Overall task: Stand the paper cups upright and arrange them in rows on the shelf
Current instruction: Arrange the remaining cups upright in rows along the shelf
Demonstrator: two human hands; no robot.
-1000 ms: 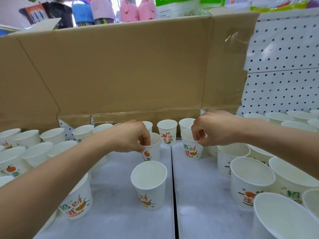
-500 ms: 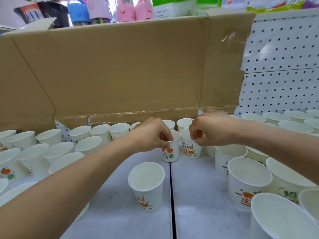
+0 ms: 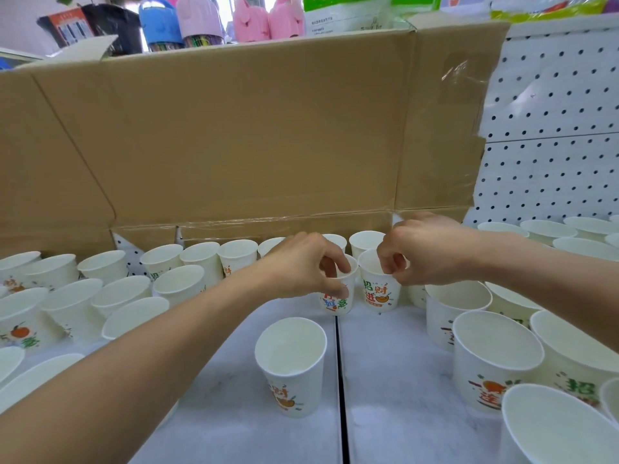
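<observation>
Near the back of the shelf (image 3: 395, 380), mid-span by the seam between the two shelf panels, both hands are working side by side, close together but not touching. Left hand (image 3: 301, 266) is pinching the rim of a small printed cup (image 3: 336, 298), thumb on the outer wall and fingers over the lip; that cup is sitting upright just left of the seam. Right hand (image 3: 425, 254) is curled over the rim of the neighbouring cup (image 3: 380, 289), fingertips at or just inside the lip; can't tell whether it is actually gripping or only resting there. The two cups are standing just beside each other, forming the start of a second row in front of the back row (image 3: 234, 254) that is lining the foot of the cardboard sheet (image 3: 234, 135). Reading this as the placing/aligning step: both cups are already upright and are being nudged into line. One loose cup (image 3: 291, 360) is standing alone, upright, nearer the camera on the left panel, well apart from the rows. Larger cups (image 3: 495, 356) are crowding the right side; more small cups (image 3: 124, 289) are filling the left. Next move, as I judge it: letting go without tipping the light cups, then pulling the loose cup into the gap beside the pair. Risk: a sleeve-less forearm sweeping the left cluster on the way back.
</observation>
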